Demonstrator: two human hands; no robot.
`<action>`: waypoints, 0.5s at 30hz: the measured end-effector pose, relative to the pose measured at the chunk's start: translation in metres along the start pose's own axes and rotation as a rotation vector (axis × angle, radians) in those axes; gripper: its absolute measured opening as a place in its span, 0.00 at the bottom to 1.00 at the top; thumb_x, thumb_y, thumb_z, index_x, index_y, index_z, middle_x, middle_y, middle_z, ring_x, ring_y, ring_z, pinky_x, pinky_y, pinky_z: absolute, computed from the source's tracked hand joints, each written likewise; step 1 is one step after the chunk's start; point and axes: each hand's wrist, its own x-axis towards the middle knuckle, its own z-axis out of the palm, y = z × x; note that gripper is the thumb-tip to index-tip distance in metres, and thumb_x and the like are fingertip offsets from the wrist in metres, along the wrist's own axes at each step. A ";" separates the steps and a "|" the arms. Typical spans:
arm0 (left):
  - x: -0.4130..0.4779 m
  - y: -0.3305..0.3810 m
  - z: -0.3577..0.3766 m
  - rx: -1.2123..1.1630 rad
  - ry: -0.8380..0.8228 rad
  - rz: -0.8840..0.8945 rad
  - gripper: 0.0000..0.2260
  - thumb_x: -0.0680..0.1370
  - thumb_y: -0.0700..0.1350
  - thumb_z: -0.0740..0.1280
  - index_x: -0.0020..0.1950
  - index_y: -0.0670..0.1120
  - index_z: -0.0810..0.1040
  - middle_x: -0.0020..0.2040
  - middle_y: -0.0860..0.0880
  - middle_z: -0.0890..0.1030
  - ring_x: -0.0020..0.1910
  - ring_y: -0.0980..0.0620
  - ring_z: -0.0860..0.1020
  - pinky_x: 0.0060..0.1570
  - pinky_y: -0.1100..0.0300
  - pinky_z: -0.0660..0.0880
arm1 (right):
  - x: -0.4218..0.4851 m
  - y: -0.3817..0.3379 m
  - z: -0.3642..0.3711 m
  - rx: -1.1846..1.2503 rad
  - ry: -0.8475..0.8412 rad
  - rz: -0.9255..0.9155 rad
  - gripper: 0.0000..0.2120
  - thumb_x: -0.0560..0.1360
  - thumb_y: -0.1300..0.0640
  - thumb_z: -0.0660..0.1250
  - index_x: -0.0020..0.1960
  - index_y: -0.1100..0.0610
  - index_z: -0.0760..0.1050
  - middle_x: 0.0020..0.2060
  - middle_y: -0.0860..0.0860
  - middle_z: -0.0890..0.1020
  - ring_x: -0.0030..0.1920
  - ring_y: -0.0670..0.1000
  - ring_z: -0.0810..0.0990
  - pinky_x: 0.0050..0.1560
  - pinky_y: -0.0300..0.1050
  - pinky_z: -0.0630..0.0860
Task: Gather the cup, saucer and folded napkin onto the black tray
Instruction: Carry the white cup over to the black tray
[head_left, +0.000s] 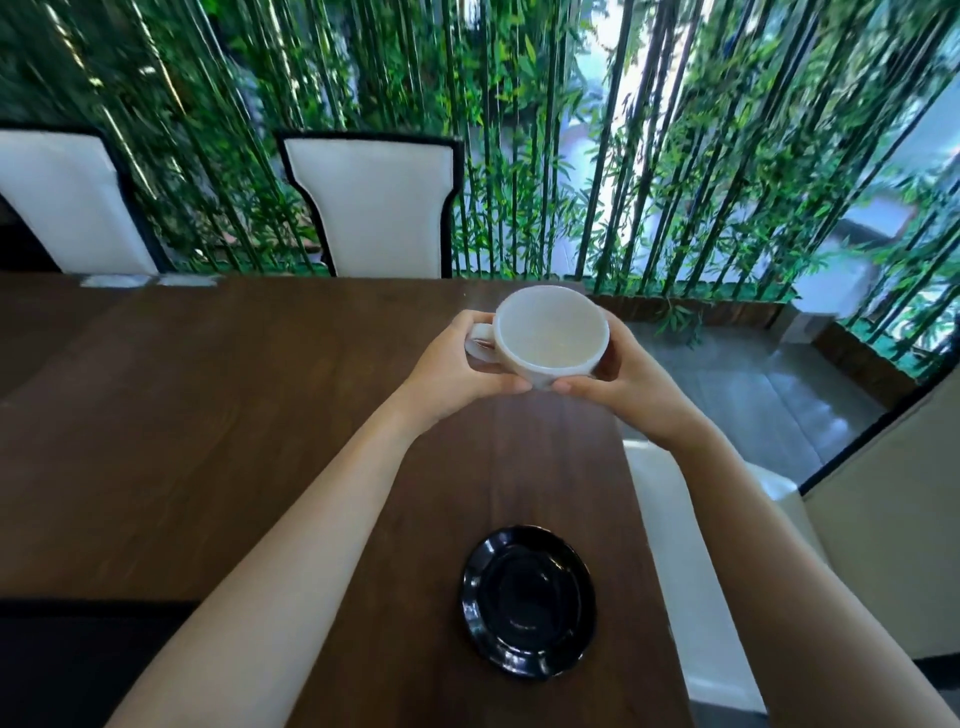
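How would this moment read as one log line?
left hand + right hand: holding white cup above table | black saucer: on table, bare

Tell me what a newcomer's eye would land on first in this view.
First the white cup, empty, held up over the far end of the brown table between the left hand and the right hand. Next, the glossy black saucer lying bare near the table's right edge, close to the person. Behind it all, a wall of green bamboo and two white chairs.
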 end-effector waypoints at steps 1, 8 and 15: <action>-0.004 0.008 -0.005 -0.002 0.020 0.009 0.30 0.61 0.44 0.80 0.59 0.49 0.71 0.50 0.60 0.77 0.44 0.73 0.75 0.38 0.79 0.70 | -0.001 -0.010 0.002 0.005 -0.001 -0.017 0.40 0.60 0.48 0.79 0.67 0.44 0.64 0.65 0.49 0.73 0.65 0.46 0.73 0.68 0.52 0.69; -0.043 0.056 -0.042 0.000 0.145 0.070 0.29 0.62 0.43 0.80 0.59 0.47 0.72 0.50 0.59 0.78 0.43 0.73 0.76 0.38 0.77 0.72 | -0.004 -0.073 0.022 0.033 -0.043 -0.113 0.40 0.63 0.58 0.76 0.71 0.55 0.63 0.65 0.54 0.74 0.65 0.50 0.74 0.68 0.53 0.70; -0.094 0.079 -0.093 0.007 0.271 0.058 0.28 0.62 0.43 0.79 0.58 0.48 0.72 0.50 0.58 0.79 0.44 0.71 0.77 0.39 0.73 0.74 | -0.006 -0.122 0.070 0.087 -0.161 -0.210 0.38 0.63 0.57 0.74 0.70 0.53 0.64 0.64 0.51 0.75 0.64 0.46 0.75 0.65 0.46 0.73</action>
